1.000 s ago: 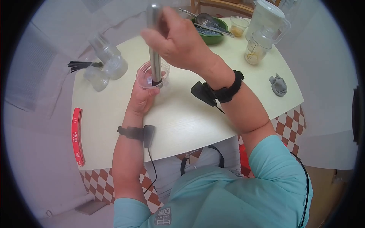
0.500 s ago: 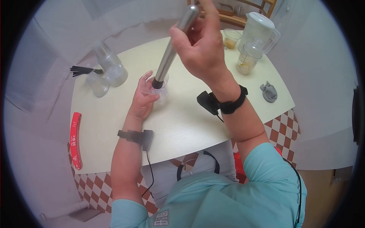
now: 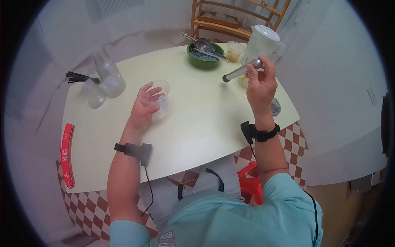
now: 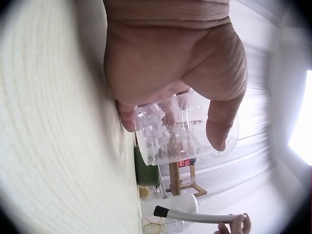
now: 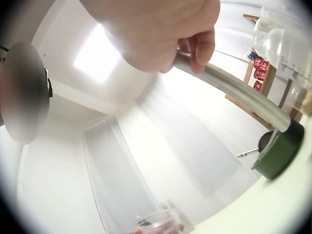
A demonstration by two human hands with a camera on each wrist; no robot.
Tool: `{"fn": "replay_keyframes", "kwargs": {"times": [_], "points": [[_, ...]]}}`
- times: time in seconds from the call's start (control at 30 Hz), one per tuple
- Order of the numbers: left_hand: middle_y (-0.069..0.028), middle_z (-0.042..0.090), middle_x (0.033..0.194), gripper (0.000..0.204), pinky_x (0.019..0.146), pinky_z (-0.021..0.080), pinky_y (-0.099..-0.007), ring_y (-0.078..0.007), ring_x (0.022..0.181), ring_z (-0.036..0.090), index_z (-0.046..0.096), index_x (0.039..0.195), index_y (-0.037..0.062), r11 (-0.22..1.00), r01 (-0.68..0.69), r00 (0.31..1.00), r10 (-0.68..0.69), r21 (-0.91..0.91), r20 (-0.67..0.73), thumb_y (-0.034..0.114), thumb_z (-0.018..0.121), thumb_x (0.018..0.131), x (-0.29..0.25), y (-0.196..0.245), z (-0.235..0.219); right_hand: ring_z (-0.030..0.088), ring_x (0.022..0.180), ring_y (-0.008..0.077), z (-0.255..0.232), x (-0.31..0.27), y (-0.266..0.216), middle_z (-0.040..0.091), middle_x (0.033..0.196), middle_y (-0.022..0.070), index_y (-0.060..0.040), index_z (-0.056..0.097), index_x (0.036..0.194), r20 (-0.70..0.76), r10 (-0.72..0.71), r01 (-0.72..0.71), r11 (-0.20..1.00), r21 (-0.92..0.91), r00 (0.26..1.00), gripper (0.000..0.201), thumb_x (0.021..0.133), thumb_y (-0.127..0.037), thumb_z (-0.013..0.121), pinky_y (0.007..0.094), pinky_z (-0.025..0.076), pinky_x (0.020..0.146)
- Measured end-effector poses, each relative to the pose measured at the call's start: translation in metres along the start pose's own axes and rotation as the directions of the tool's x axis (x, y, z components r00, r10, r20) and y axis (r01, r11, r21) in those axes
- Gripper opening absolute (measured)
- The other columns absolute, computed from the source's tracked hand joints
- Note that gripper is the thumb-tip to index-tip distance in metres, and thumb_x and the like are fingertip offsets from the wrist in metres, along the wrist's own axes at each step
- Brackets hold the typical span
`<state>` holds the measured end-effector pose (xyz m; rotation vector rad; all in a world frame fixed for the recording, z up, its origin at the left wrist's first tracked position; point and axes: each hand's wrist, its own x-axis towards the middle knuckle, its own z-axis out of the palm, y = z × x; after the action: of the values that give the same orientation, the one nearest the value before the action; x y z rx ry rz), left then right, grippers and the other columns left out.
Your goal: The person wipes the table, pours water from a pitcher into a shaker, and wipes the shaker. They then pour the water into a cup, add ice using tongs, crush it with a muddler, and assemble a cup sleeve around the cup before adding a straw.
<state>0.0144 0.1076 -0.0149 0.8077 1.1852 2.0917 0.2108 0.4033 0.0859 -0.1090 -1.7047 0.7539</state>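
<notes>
My left hand (image 3: pixel 142 110) grips a clear plastic cup (image 3: pixel 163 101) from its left side, thumb and fingers curved around the wall. Clear, ice-like chunks (image 4: pixel 153 127) show inside it in the left wrist view. Off to the right, my right hand (image 3: pixel 262 89) holds a steel muddler (image 3: pixel 237 73) by its upper end, raised over the table. The muddler slants, its black tip (image 3: pixel 225 78) pointing left and down, well apart from the cup. Behind the muddler and right hand, a measuring cup (image 3: pixel 243 82) is partly hidden.
A green bowl (image 3: pixel 202 64) with metal utensils stands at the back, beside a small clear cup (image 3: pixel 235 53) and a white-lidded pitcher (image 3: pixel 260 42). A grey cloth (image 3: pixel 275 107) lies right. Stacked plastic cups (image 3: pixel 104 68), black straws (image 3: pixel 80 77) and a red strip (image 3: pixel 66 158) are on the left.
My right hand has lifted the muddler out of the cup and carried it right, toward the pitcher. My left hand keeps its hold on the cup. The head view has shifted.
</notes>
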Motion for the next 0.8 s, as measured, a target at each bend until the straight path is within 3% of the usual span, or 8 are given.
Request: {"fn": "replay_keyframes", "kwargs": {"times": [0.17,0.3,0.4,0.47,0.57,0.7,0.77,0.8], "points": [[-0.0138,0.049,0.142,0.094,0.114,0.038,-0.0431,-0.0301,0.131,0.049,0.034,0.151,0.0106,1.000,-0.009,1.000,0.009,-0.001,0.011,0.010,0.085,0.072,0.000,0.000,0.000,0.068,0.073,0.0145,-0.006,-0.014,0.023,0.068,0.091,0.0103,-0.0018,0.059,0.115,0.096,0.179,-0.165,0.976,-0.140,0.979,0.030,0.089,-0.007,0.072,0.0281,0.055,0.062],[-0.0140,0.049,0.142,0.095,0.114,0.038,-0.0429,-0.0301,0.131,0.049,0.033,0.151,0.0104,1.000,-0.010,1.000,0.010,0.001,0.010,0.010,0.085,0.072,0.000,0.001,0.001,0.070,0.073,0.0185,-0.007,-0.023,0.031,0.068,0.091,0.0130,-0.0010,0.059,0.110,0.151,0.199,-0.170,0.968,-0.185,0.968,0.024,0.089,-0.007,0.070,0.0317,0.056,0.064],[-0.0139,0.049,0.142,0.095,0.114,0.037,-0.0428,-0.0300,0.131,0.049,0.033,0.151,0.0105,1.000,-0.003,1.000,0.003,0.005,0.003,0.010,0.085,0.072,-0.001,0.002,0.002,0.070,0.076,0.0280,-0.007,-0.026,0.033,0.068,0.092,0.0176,-0.0005,0.058,0.107,0.207,0.266,-0.201,0.937,-0.287,0.942,0.022,0.088,-0.005,0.068,0.0368,0.056,0.069],[-0.0140,0.049,0.142,0.094,0.114,0.037,-0.0428,-0.0301,0.131,0.049,0.033,0.151,0.0104,1.000,-0.005,1.000,0.005,0.007,0.010,0.009,0.084,0.072,-0.001,0.001,0.001,0.068,0.083,0.0363,-0.009,-0.027,0.040,0.068,0.094,0.0212,-0.0010,0.058,0.104,0.370,0.404,-0.176,0.838,-0.516,0.837,0.023,0.085,-0.004,0.068,0.0417,0.055,0.075],[-0.0140,0.049,0.142,0.093,0.114,0.037,-0.0426,-0.0301,0.131,0.048,0.033,0.151,0.0103,1.000,0.000,1.000,0.000,0.004,0.014,0.009,0.083,0.073,-0.001,0.001,0.000,0.066,0.089,0.0397,-0.005,-0.030,0.065,0.069,0.095,0.0218,-0.0030,0.062,0.107,0.486,0.354,-0.034,0.834,-0.551,0.799,0.025,0.083,-0.009,0.070,0.0452,0.054,0.079],[-0.0139,0.049,0.143,0.093,0.114,0.037,-0.0427,-0.0303,0.131,0.048,0.034,0.151,0.0104,1.000,-0.003,1.000,0.003,0.010,0.012,0.008,0.083,0.073,-0.001,0.002,0.000,0.068,0.085,0.0387,0.002,-0.025,0.085,0.070,0.092,0.0212,-0.0042,0.066,0.106,0.547,0.395,0.030,0.791,-0.611,0.738,0.024,0.085,-0.014,0.068,0.0446,0.053,0.077],[-0.0135,0.049,0.142,0.093,0.114,0.036,-0.0428,-0.0305,0.131,0.047,0.034,0.151,0.0106,1.000,-0.002,1.000,0.002,0.007,0.019,0.008,0.083,0.072,-0.001,0.002,0.001,0.067,0.096,0.0382,0.006,-0.020,0.085,0.070,0.100,0.0209,-0.0061,0.067,0.112,0.570,0.529,0.009,0.728,-0.685,0.629,0.029,0.086,-0.018,0.067,0.0472,0.053,0.083],[-0.0135,0.049,0.142,0.093,0.114,0.036,-0.0428,-0.0305,0.131,0.047,0.034,0.151,0.0106,1.000,-0.003,1.000,0.002,0.007,0.019,0.008,0.083,0.072,-0.001,0.002,0.001,0.067,0.096,0.0382,0.008,-0.019,0.087,0.070,0.100,0.0209,-0.0061,0.067,0.112,0.570,0.528,0.009,0.728,-0.685,0.630,0.029,0.086,-0.018,0.067,0.0472,0.053,0.083]]}}
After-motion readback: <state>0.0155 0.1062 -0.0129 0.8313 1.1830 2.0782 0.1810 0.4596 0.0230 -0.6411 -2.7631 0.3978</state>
